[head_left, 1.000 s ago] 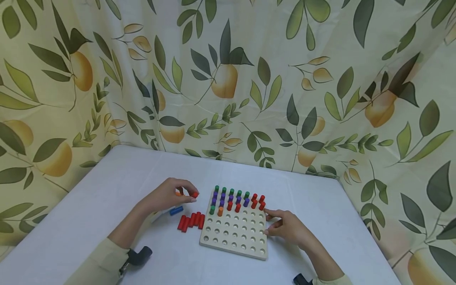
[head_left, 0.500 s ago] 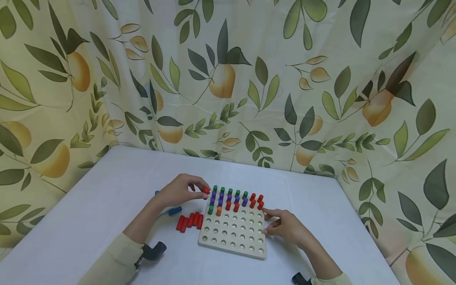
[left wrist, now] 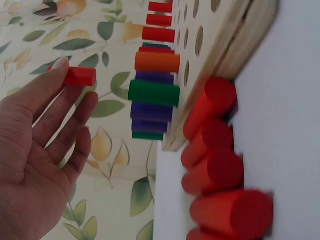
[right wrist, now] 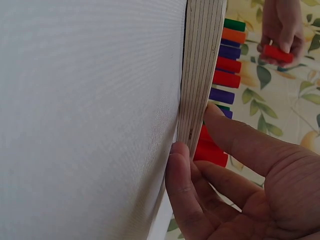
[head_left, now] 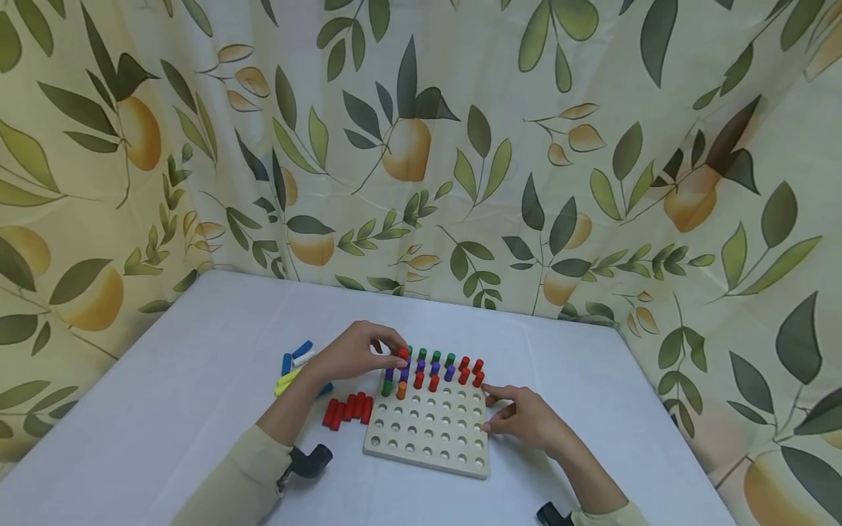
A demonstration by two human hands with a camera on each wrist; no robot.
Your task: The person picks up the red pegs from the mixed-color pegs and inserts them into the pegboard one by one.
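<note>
Thumb and fingertips of my left hand (head_left: 362,351) pinch a short red peg (left wrist: 82,76) over the back left of a wooden pegboard (head_left: 419,442). My right hand (head_left: 526,420) holds the board's right edge, thumb at the top edge and fingers against the side. Green, purple and red pegs stand in the back rows, partly hidden by the left hand. An orange peg (head_left: 401,391) and a green peg (left wrist: 154,93) stand side by side at the left of the front filled row. The nearer rows of holes hold no pegs.
Several loose red pegs (head_left: 347,410) lie along the board's left side. Farther left are blue pegs (head_left: 287,363), a white peg (head_left: 304,358) and yellow pegs (head_left: 286,380), partly behind the left wrist. A leaf-and-fruit patterned curtain (head_left: 408,241) hangs behind the white table (head_left: 217,394).
My left hand has moved right with the red peg, from left of the board to over its back left corner. Blue, white and yellow pegs have come into sight. The right hand stays put.
</note>
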